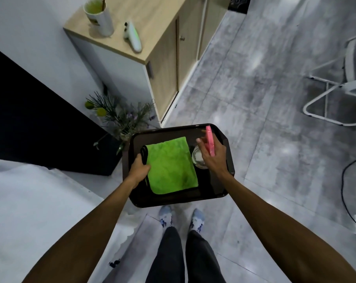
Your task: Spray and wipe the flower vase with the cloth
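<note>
Standing view, looking down at a dark tray (217,198) held above the grey tiled floor (254,99). The left hand (139,170) is closed over the tray's left edge, thumb on top, touching the left border of the green cloth (171,165), which lies flat and folded on the tray's left and centre. The right hand (212,153) is wrapped around the pink spray bottle (210,142) on the tray's right side, index finger stretched forward along the trigger head; the bottle's clear body shows just left of the hand and seems to stand on the tray, though contact at the base cannot be confirmed. The flower vase (123,137) sits on the floor just beyond the tray's far-left corner, partly hidden by the rim, with its flowers (120,115) spreading up and left. It is tucked between a black panel (40,123) on the left and a wooden cabinet (162,64) to the far side, so room around it is tight. On the cabinet top, a white cup (100,19) far left and a white controller (132,36) near the front edge. White bedding (40,201) fills the near left. Open floor runs right and far; a white folding frame (336,94) and a black cable (348,190) occupy the far right edge. Feet in patterned socks (166,217) stand near, below the tray.
</note>
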